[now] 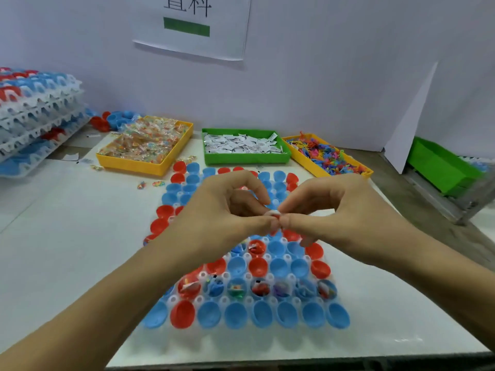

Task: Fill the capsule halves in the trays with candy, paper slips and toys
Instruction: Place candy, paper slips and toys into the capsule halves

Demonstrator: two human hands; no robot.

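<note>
A clear tray (336,283) of blue and red capsule halves lies in front of me. One near row holds halves filled with candy, paper and toys (258,287). Above the tray's middle, my left hand (222,210) and my right hand (337,207) meet fingertip to fingertip. Together they pinch a small white paper slip (273,213). Behind the tray stand a yellow bin of wrapped candy (146,144), a green bin of paper slips (242,145) and a yellow bin of small coloured toys (325,153).
Stacked trays of capsule halves (34,113) sit at the far left, with loose halves (115,120) behind the candy bin. A few candies (150,184) lie on the table. A green crate (442,167) stands at the right beyond the table edge.
</note>
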